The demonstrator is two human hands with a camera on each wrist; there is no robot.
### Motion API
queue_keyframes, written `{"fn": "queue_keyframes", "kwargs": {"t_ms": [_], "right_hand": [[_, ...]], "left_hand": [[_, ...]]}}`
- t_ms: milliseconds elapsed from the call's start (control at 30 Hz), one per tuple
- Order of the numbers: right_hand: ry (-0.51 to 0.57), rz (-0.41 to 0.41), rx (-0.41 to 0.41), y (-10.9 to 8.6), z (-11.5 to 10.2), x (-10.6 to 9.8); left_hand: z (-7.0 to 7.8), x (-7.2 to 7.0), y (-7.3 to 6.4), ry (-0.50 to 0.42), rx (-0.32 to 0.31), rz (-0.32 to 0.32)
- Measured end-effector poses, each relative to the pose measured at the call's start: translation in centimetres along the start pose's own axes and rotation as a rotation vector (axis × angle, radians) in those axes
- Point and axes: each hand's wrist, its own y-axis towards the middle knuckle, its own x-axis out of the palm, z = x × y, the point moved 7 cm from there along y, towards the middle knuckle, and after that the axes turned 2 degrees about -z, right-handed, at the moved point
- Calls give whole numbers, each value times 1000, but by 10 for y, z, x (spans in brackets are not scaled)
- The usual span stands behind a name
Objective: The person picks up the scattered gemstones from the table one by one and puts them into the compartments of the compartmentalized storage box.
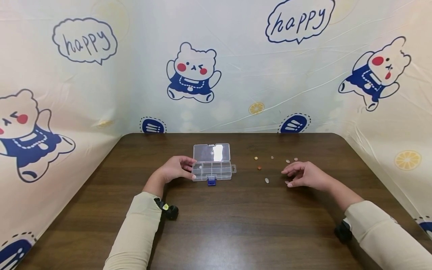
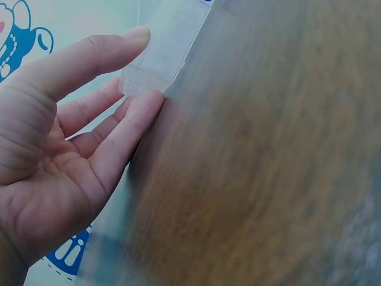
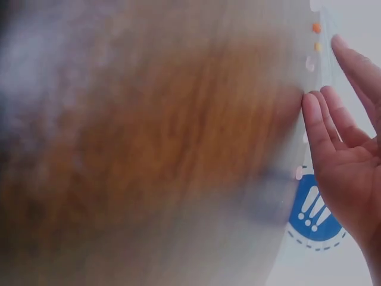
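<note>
left hand (image 2: 62, 158) holding one end of a clear plastic box (image 2: 169, 47), blurred brown tabletop (image 2: 256, 149) beside the grip, blue-printed cloth (image 2: 89, 18) behind the hand

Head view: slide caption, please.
Left grip on the open compartment box; right grip beside small scattered pieces, brown table below.

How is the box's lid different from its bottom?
The lid is one undivided panel; the box bottom is split into little squares. The lid is farther back, the box bottom nearer. A blue latch sticks out from the box bottom's front; the lid shows none. Both are see-through.
</note>
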Motion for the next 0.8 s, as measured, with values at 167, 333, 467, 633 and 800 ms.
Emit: {"fn": "queue_keyframes", "kwargs": {"t_ms": [167, 333, 467, 633, 800], "right_hand": [[-46, -56, -2, 4, 4, 0], [-93, -81, 1, 7, 7, 1], [-109, -78, 4, 8, 9, 1], [-153, -64, -2, 10, 11, 3], [-192, -56, -15, 10, 9, 3]], "left_hand": [[-20, -4, 13, -6, 8, 6], [-31, -5, 20, 1, 14, 21], [-32, -5, 20, 7, 13, 29], [-33, -4, 20, 0, 6, 34], [-31, -5, 19, 6, 5, 37]]}}
